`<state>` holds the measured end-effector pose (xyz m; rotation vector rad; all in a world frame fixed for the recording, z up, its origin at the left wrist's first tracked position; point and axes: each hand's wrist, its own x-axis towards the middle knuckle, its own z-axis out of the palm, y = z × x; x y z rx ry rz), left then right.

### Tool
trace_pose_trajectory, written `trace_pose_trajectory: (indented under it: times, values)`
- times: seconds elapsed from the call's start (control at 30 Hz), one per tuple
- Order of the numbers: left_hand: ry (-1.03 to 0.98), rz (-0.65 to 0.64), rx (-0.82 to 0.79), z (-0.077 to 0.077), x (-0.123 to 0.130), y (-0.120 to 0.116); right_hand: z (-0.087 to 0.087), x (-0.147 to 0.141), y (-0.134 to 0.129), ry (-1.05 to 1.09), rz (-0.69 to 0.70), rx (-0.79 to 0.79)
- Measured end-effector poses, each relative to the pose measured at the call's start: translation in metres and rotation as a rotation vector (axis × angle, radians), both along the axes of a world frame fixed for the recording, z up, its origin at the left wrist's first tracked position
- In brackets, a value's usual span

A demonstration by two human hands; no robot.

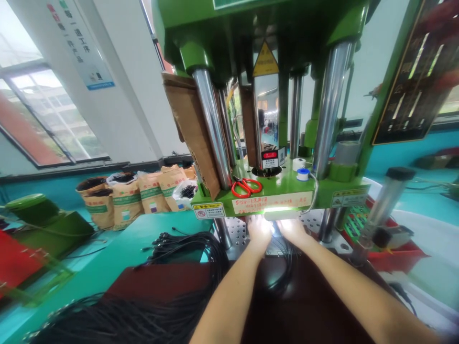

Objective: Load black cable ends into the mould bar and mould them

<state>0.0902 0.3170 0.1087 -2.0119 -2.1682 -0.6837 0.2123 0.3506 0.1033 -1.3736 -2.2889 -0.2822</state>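
Note:
Both of my arms reach forward under the green press (pixel 322 188). My left hand (pixel 260 230) and my right hand (pixel 292 229) are close together over the metal press bed (pixel 236 231), below a bright lamp (pixel 281 210). Glare washes out the fingers of both, so what they hold or touch does not show clearly. Between my wrists, a bundle of thin black cables (pixel 285 272) runs back toward me and curves down over the dark red-brown tabletop (pixel 311 296).
Red-handled scissors (pixel 246 187) and a blue-and-white tape roll (pixel 303 175) lie on the press ledge. More black cables (pixel 190 243) are heaped at left, beside my forearm. Paper sacks (pixel 148 193) stand along the wall. At right are a red crate (pixel 398 255) and a clear cylinder (pixel 383 205).

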Motion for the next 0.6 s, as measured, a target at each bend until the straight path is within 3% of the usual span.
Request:
trace_pose_trajectory:
  times: [0.17,0.6]
  values:
    - [0.011,-0.063,-0.007,0.001,0.012,-0.002,0.004,-0.007,-0.005,0.0,0.053,-0.036]
    - [-0.071,0.001,-0.035,-0.001,0.016,0.002,-0.005,-0.012,0.006,0.017,-0.017,-0.139]
